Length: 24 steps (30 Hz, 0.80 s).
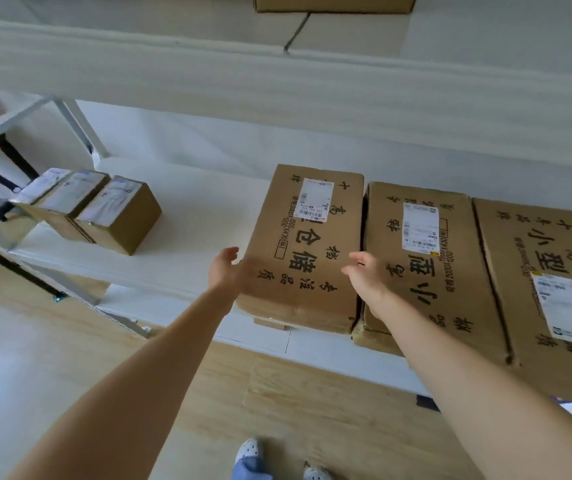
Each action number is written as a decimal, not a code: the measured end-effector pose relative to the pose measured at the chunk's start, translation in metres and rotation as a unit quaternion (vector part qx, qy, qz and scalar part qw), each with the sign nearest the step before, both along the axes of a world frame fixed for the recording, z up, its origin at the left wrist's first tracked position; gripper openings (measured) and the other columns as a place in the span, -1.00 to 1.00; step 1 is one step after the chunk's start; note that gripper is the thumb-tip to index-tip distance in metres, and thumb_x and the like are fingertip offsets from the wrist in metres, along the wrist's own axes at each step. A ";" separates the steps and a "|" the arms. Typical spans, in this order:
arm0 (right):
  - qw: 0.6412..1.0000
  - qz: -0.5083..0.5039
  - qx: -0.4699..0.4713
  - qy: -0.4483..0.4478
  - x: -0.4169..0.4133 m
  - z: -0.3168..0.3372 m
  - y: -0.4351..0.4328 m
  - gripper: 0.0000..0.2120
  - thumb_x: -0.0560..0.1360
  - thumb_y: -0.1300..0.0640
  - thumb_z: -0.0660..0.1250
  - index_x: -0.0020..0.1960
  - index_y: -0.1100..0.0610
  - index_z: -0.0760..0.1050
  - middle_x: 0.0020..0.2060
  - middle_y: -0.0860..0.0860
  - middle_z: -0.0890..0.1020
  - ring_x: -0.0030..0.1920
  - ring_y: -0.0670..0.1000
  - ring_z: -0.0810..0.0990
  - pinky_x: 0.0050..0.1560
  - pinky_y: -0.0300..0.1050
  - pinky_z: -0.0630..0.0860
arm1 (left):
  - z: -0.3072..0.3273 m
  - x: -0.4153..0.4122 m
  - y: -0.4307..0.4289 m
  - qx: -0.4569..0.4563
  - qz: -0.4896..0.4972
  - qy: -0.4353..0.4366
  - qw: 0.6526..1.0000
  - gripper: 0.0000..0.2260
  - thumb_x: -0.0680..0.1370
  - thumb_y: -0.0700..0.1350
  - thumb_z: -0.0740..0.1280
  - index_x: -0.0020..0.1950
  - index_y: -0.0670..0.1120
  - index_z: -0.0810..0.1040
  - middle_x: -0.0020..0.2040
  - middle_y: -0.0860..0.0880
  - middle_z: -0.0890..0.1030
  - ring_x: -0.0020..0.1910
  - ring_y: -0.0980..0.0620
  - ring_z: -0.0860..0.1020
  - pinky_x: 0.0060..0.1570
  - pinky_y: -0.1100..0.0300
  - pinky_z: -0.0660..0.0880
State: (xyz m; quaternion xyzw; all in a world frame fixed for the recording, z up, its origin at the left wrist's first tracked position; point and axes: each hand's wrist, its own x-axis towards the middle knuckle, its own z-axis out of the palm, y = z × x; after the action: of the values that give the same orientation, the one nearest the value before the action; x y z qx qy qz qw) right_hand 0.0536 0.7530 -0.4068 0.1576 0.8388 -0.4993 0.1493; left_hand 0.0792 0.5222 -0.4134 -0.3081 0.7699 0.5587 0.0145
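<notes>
The long brown cardboard box [305, 251] lies flat on the white shelf [191, 216], bold black characters and a white shipping label [314, 199] facing up. Its near end sits at the shelf's front edge, its right side tight against the neighbouring box [426, 271].

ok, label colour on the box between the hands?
White label on brown box, head view.
</notes>
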 end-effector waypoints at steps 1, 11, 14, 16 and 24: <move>1.000 -0.007 0.013 -0.001 -0.002 -0.002 -0.003 -0.56 0.59 0.28 0.25 0.46 0.16 0.35 0.41 0.11 0.43 0.26 0.06 0.46 0.21 -0.09 0.34 | -0.003 -0.006 -0.005 0.009 -0.014 -0.007 1.000 -0.55 0.63 -0.16 0.28 0.52 -0.14 0.35 0.45 -0.11 0.44 0.38 -0.11 0.44 0.27 0.13 0.39; 0.992 -0.106 0.029 -0.064 -0.020 -0.025 -0.033 -0.37 0.62 0.15 0.24 0.60 0.11 0.04 0.53 0.09 0.26 0.35 0.10 0.40 0.26 0.00 0.34 | -0.045 -0.068 -0.043 0.142 -0.132 -0.113 0.975 -0.62 0.65 0.08 0.25 0.39 -0.08 0.45 0.12 -0.08 0.63 0.05 -0.06 0.60 0.01 0.03 0.54; 0.988 -0.135 0.003 -0.079 -0.021 -0.028 -0.035 -0.35 0.63 0.09 0.26 0.61 0.13 0.04 0.56 0.08 0.21 0.52 0.14 0.24 0.45 0.09 0.22 | -0.055 -0.075 -0.054 0.197 -0.154 -0.135 0.959 -0.55 0.62 0.20 0.25 0.39 -0.04 0.47 0.20 -0.05 0.62 0.18 -0.07 0.58 0.14 -0.03 0.49; 0.985 -0.147 -0.020 -0.087 -0.021 -0.028 -0.036 -0.33 0.63 0.08 0.26 0.61 0.13 0.00 0.58 0.07 0.16 0.54 0.14 0.18 0.48 0.09 0.18 | -0.057 -0.078 -0.058 0.215 -0.176 -0.143 0.950 -0.51 0.61 0.24 0.24 0.42 -0.02 0.47 0.24 -0.06 0.61 0.23 -0.09 0.56 0.22 -0.07 0.48; 0.977 -0.189 -0.044 -0.086 -0.015 -0.024 -0.042 -0.43 0.56 -0.06 0.36 0.41 0.20 0.24 0.34 0.15 0.44 0.23 0.14 0.46 0.23 0.09 0.43 | -0.041 -0.078 -0.080 0.231 -0.227 -0.110 0.940 -0.54 0.56 0.32 0.26 0.25 0.00 0.39 0.25 -0.12 0.56 0.21 -0.17 0.58 0.25 -0.22 0.51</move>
State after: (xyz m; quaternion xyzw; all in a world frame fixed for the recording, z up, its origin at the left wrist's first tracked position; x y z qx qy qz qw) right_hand 0.0385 0.7112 -0.4312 0.3488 0.7550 -0.5397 0.1308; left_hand 0.0009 0.4418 -0.4547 -0.1729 0.6627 0.6658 0.2962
